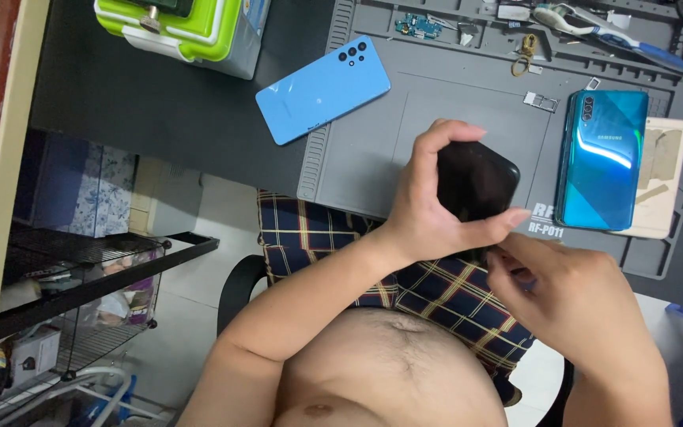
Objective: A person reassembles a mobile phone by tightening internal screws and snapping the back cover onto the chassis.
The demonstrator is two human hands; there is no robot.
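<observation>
The left hand (428, 209) holds a black phone (476, 186) above the near edge of the grey work mat (373, 150); its grip is closed on the phone, with the thumb along the lower edge and the fingers curled over the top. The phone is tilted, its dark face turned toward the camera. The right hand (571, 296) sits just below and to the right of it, with the fingertips (507, 257) pinched narrow at the phone's lower edge; whether they hold anything small cannot be told. Both hands are over the person's lap, near the front of the counter (160, 103). On the mat, well apart from the hands, lies a light blue phone (323, 88), back side up, half on the mat and half on the dark counter. To the right lies a teal phone (602, 158), back side up, resting partly on a pale wooden board (666, 178). Small parts and a blue-handled tool (618, 35) lie along the far edge of the mat. A green and white box (191, 28) stands at the far left of the counter.
</observation>
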